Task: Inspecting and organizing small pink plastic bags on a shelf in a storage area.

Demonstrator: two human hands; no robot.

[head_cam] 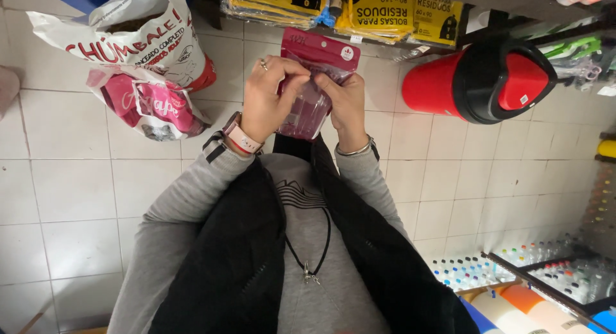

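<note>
A flat pink-red pouch point(314, 90) is held between both hands in front of the chest. The left hand point(273, 96), with a ring on one finger and a pale-strapped watch point(240, 136) at the wrist, is closed on the pouch's left edge, thumb and fingertips pinched. The right hand point(346, 106), wearing a thin bangle point(357, 151), is closed on the right edge in the same manner. The pouch's darker header strip is seen at its far end, close to a shelf.

Open tiled floor point(70, 193) is seen on the left-hand side and between the body and the goods on the right. Beyond the left hand, a white printed sack point(128, 35) is stood on the tiles, with a smaller pink-and-white bag point(151, 106) leaned against it. Along the shelf edge beyond the pouch, flat yellow packets with black print point(378, 10) are stacked. To the right, a red bin with a black swing lid point(478, 80) is seen lying sideways in the view. Lower right, trays of small capped bottles point(475, 273) are set in rows.
</note>
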